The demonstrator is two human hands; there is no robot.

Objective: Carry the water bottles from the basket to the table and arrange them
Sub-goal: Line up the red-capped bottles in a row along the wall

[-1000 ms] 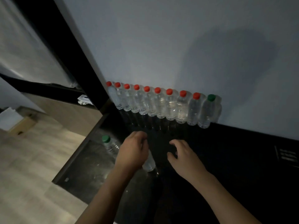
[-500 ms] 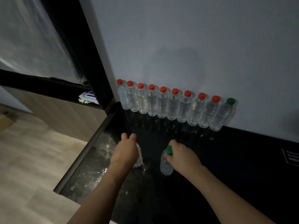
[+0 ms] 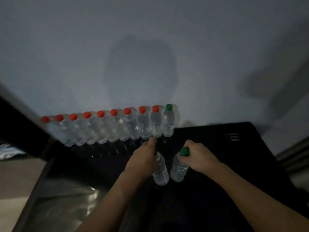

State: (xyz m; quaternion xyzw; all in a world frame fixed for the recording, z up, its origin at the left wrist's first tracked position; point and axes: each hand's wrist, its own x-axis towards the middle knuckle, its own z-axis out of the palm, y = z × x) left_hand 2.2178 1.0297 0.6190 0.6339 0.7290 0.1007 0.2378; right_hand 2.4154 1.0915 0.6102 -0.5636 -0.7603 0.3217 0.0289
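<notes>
Dimly, left hand (image 3: 143, 158) fingers hide one bottle's (image 3: 160, 171) cap; right hand (image 3: 198, 156) grips a green-capped bottle (image 3: 179, 168).

A bottle (image 3: 160, 171) in left hand (image 3: 143, 160), another (image 3: 179, 167) in right hand (image 3: 198, 155)

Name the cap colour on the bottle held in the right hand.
Green: the cap on the bottle in the right hand shows clearly in the head view.

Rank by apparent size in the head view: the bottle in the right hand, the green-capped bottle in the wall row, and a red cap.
1. Bottle in the right hand: looks largest, but it is nearer the camera, so unsure.
2. Green-capped bottle in the row: may be alike in true size.
3. Red cap: clearly smallest.
</notes>
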